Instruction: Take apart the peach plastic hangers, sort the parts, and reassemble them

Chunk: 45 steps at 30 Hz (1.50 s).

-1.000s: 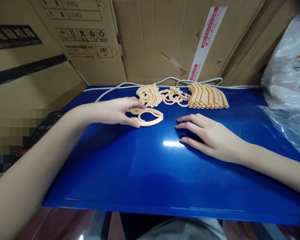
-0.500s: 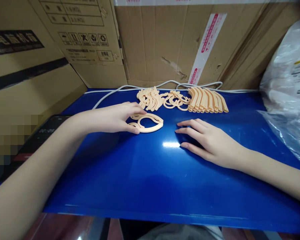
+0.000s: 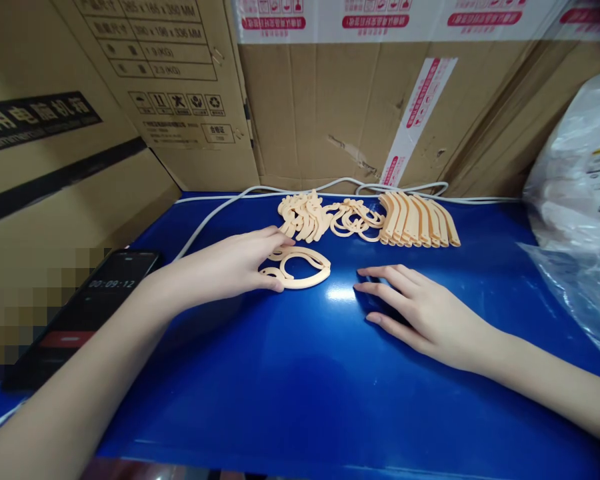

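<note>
Subject item, a cream folding hanger (image 3: 307, 285), lay flat on the blue tabletop (image 3: 300, 387), its pieces forming a closed, pointed loop w/ the tip to the R.

L hand (image 3: 253, 263) was at the hanger's L end: thumb at the near edge, fingertips at the far edge, approx. half spread, palm down. Contact appeared on both edges; could not tell if grip was firm or light.

R hand (image 3: 427, 317) was palm down to the R of the hanger, well apart from it. Fingers loosely spread, thumb clear of them, nothing in grasp.

Parts noted: pile of wavy cream pcs (image 3: 307, 217) just behind the hanger; tangle of cream hooks (image 3: 349, 230) behind it & to the R; row of curved hanger arms (image 3: 413, 223), side by side, farther R along the same line.

Surroundings: white cable (image 3: 347, 179) & rear carton (image 3: 320, 100) were behind the hanger, beyond the parts. Printed carton (image 3: 30, 257) stood to its L. Phone (image 3: 87, 310), also L of the hanger, was partly covered by the L forearm; display read 00:09:12. Clear plastic bag (image 3: 580, 220) was far R.
</note>
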Each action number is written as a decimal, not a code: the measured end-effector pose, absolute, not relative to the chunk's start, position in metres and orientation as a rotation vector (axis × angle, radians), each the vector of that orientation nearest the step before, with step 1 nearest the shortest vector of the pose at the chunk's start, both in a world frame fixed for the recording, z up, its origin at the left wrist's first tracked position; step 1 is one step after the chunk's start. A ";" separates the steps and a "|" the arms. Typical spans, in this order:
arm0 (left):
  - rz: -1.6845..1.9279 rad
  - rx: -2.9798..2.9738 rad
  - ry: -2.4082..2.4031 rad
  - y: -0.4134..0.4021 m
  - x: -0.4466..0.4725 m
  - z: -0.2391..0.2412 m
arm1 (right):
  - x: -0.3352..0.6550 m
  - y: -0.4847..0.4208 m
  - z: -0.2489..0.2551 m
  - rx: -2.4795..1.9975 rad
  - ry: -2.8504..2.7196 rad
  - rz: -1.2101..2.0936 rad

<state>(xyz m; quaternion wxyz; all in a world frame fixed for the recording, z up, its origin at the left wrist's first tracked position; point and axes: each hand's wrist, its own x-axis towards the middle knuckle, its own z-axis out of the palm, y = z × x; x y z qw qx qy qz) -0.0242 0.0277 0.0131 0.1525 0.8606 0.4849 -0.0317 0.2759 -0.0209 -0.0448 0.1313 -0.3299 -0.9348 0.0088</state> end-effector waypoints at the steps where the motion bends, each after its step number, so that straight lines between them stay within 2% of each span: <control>1: -0.082 2.470 1.394 0.028 -0.025 0.012 | 0.276 -0.021 -0.045 -0.956 -2.715 0.024; 38: -0.068 2.727 1.415 0.022 -0.016 0.007 | 0.273 -0.019 -0.039 -0.970 -2.725 0.042; 42: 0.117 2.873 1.246 0.009 0.003 0.001 | 0.281 -0.009 -0.022 -1.019 -2.679 0.043; 45: 0.296 2.904 0.966 -0.003 0.020 -0.014 | 0.304 0.012 -0.004 -1.249 -2.491 -0.076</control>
